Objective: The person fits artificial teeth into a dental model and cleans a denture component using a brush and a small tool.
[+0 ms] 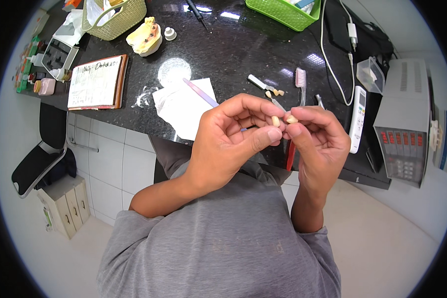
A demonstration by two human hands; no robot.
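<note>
My left hand (238, 144) pinches a small cream tooth-shaped piece (275, 120) between thumb and index finger. My right hand (318, 144) grips a second small cream piece (292, 119), close beside the first, with the fingertips of both hands almost meeting. Behind them on the dark speckled counter (233, 49) are a few more tooth-like pieces (278, 92), a short white stick (257, 83), a pink-and-white toothbrush (300, 78) and a white paper (176, 114) under a pale purple tool (198, 92). A red object (290, 156) shows beneath my hands.
A notebook (92, 84), dental cast (144, 37), woven basket (111, 22) and bottles (46, 87) occupy the left. To the right are a green basket (283, 20), white cable (328, 59), remote (357, 116) and grey machine (397, 124). A chair (52, 126) stands at left.
</note>
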